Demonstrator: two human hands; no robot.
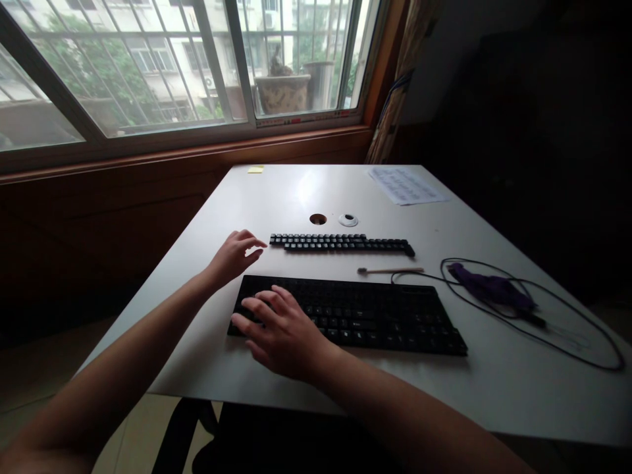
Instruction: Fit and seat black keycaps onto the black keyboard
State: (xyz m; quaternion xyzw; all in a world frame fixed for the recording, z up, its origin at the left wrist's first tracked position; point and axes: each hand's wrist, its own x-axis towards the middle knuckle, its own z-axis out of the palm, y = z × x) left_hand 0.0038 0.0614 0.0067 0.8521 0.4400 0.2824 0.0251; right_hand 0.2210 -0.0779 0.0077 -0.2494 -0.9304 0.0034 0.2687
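A black keyboard (340, 322) lies along the near part of the white table, some of its key area bare of keycaps as far as the dim light shows. Over its left end my right hand (276, 322) rests with fingers spread, covering the keys beneath. Behind the keyboard, loose black keycaps (340, 243) stand in long rows on the tabletop. My left hand (237, 253) is at the left end of those rows, its thumb and forefinger apart and nothing visible between them. Between keyboard and rows lies a toothbrush (390, 270) with dark bristles and a pale handle.
A purple cloth (488, 286) lies at the right, ringed by the keyboard's black cable (557, 299). Farther back are a round hole (318, 219), a white ring-shaped cover (348, 220), printed sheets (405, 186) and a yellow sticky note (255, 169). A barred window (172, 66) is beyond.
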